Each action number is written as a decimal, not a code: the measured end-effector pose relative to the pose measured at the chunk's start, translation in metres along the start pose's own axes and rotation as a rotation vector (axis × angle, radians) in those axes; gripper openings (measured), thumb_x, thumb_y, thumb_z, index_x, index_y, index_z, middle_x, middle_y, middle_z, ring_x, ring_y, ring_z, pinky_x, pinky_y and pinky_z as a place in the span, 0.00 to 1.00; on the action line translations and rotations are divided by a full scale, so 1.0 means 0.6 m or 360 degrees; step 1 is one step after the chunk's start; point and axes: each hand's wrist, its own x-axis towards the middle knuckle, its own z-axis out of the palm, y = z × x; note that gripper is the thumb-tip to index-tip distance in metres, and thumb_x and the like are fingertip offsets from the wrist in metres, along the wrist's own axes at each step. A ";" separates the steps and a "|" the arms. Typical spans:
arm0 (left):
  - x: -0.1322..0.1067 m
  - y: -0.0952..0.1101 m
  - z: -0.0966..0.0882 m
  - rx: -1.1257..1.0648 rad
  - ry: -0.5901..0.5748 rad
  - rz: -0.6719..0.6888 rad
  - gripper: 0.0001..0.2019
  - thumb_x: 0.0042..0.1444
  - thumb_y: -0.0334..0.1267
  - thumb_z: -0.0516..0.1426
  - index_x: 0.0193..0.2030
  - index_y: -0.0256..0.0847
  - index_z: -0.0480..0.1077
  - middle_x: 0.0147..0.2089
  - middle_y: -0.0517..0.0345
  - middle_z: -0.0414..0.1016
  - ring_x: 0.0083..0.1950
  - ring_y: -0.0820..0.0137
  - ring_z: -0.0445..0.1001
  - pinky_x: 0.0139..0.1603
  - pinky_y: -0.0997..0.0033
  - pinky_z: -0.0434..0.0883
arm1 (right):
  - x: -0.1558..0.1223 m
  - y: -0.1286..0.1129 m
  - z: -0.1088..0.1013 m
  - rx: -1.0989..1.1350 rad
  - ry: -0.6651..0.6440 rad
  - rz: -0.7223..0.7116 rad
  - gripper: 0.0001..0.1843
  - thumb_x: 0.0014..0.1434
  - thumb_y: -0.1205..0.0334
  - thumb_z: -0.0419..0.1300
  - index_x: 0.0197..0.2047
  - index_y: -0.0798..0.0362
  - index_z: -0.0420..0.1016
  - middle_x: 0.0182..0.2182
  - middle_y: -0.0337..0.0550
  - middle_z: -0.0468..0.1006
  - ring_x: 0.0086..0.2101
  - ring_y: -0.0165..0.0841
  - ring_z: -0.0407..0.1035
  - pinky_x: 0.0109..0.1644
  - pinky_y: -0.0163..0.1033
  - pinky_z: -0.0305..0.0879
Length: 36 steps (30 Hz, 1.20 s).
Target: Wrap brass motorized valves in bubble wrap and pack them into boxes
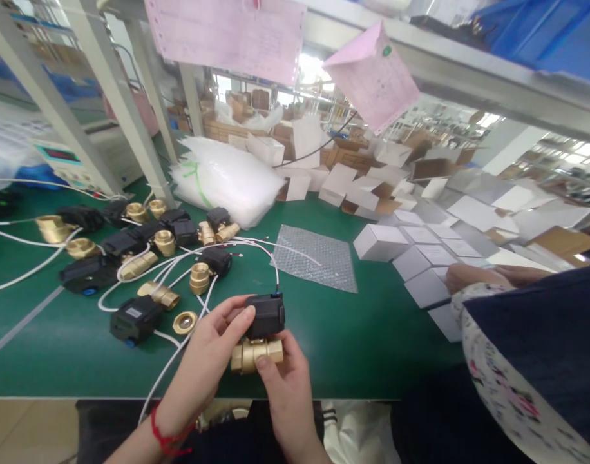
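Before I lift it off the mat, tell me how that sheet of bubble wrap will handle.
The bubble wrap is a thin clear sheet lying flat on the green table, so it will probably be very light and flop when lifted by one edge. Pushed, it would likely slide or crumple rather than roll. The white wire lying across one corner may drag along.

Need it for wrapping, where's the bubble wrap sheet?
The bubble wrap sheet lies flat on the green table, centre, between the valves and white boxes.
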 end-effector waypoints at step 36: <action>-0.001 0.016 -0.011 -0.1441 -0.0539 -0.0835 0.32 0.73 0.50 0.42 0.35 0.29 0.78 0.30 0.46 0.77 0.22 0.70 0.75 0.11 0.83 0.61 | 0.059 -0.187 0.002 -0.1522 -0.0563 -0.0770 0.18 0.74 0.57 0.59 0.31 0.54 0.74 0.28 0.37 0.72 0.29 0.30 0.64 0.35 0.36 0.57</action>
